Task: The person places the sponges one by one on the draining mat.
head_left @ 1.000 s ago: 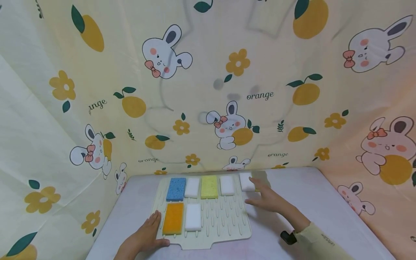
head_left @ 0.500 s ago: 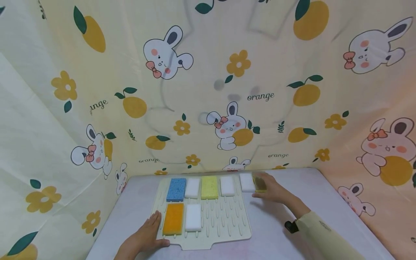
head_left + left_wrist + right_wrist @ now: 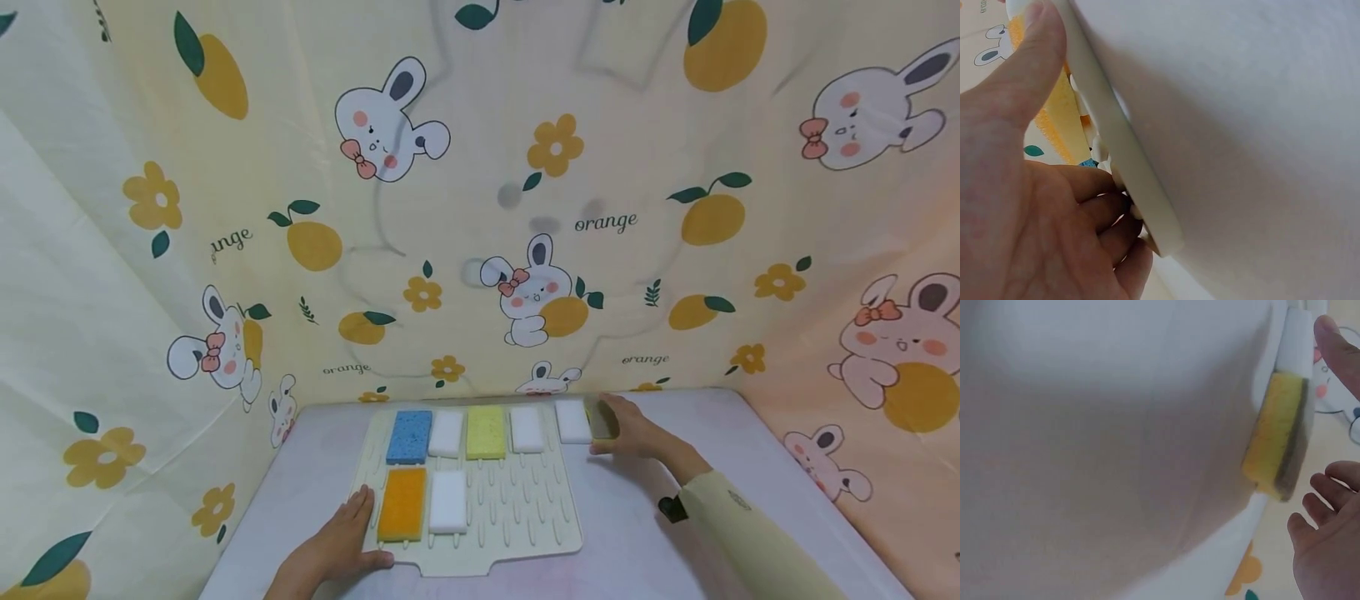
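My left hand (image 3: 337, 533) rests along the left edge of a pale ribbed draining mat (image 3: 517, 517), its thumb at the front edge. In the left wrist view the thumb and fingers (image 3: 1107, 215) touch the mat's rim. My right hand (image 3: 637, 429) is spread around a yellow sponge with a dark grey scouring layer (image 3: 603, 421), on the table right of the mat. In the right wrist view this sponge's yellow side (image 3: 1272, 428) shows between thumb and fingers, with gaps on both sides. A white sponge block (image 3: 573, 422) stands directly left of it.
On the mat's back row sit a blue sponge (image 3: 409, 437), a white block (image 3: 446, 433), a light yellow sponge (image 3: 486, 432) and another white block (image 3: 527, 429). An orange sponge (image 3: 402, 505) and a white block (image 3: 448, 502) lie in front. A printed curtain (image 3: 480, 192) borders the table.
My right hand has moved right, from over the white block to around the yellow and grey sponge. My left hand stays on the mat's edge.
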A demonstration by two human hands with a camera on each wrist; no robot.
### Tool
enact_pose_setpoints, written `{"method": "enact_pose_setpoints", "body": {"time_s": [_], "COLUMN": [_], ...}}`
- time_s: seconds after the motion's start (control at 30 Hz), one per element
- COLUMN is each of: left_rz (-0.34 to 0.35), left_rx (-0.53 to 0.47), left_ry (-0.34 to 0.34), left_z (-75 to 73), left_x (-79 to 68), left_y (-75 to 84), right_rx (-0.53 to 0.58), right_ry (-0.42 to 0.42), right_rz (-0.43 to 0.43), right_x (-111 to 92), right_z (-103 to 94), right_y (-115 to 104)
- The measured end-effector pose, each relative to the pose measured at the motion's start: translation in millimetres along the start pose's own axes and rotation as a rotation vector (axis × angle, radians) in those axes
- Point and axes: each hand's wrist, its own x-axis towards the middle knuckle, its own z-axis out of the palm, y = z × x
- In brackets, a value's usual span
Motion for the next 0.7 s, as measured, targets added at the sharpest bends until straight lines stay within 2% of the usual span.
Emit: {"method": "enact_pose_setpoints", "body": {"time_s": [0.4,0.7], "left_rz": [0.0,0.013], "left_rx": [0.008,0.01], "left_ry": [0.002,0.023], "left_z": [-0.8,0.9], "left_x": [0.1,-0.6], "left_y": [0.6,0.1], "right_rx": [-0.035,0.0], "right_ry": [-0.08,-0.076], "right_rz": [0.102,0.076], "right_x": [15,15], "right_z": [-3.2,-5.7], "right_y": [18,21]}}
